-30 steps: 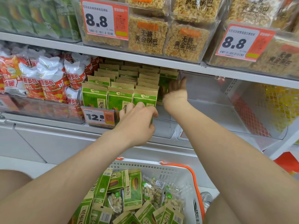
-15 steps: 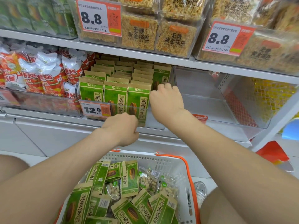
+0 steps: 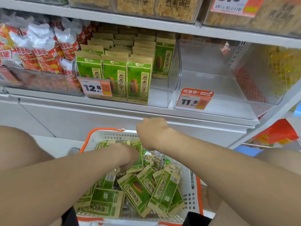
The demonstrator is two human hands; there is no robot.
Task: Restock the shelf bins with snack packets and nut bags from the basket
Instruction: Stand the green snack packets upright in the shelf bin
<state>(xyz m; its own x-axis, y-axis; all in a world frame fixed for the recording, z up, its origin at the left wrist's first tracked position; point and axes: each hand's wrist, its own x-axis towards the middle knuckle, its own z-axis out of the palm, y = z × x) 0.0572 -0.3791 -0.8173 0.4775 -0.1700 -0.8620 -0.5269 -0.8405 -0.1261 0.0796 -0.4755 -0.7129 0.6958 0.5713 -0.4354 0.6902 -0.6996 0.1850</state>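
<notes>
The white basket [image 3: 189, 195] with orange handles sits low between the person's knees, heaped with green seed packets [image 3: 138, 191] lying every which way, and a few clear nut bags [image 3: 154, 159] showing near the far side. The left hand [image 3: 126, 156] is down among them, its fingers curled over the edge of one upright green packet [image 3: 137, 158]; most of the fingers are buried behind the packet, so how firm the hold is I cannot tell. The right hand [image 3: 150, 132] hangs above the basket's far rim, knuckles toward me, fingers tucked under and out of sight, so I cannot tell whether it holds anything.

Up on the shelf, the clear bin [image 3: 162, 95] with the 12.8 tag [image 3: 96, 88] has rows of the same green packets standing upright, with a gap at its right side. The neighbouring bin [image 3: 211, 82], tagged 11.5 [image 3: 193, 100], shows only bare plastic. To the left, red and white bags [image 3: 40, 49] are blurred and cut off by the frame edge.
</notes>
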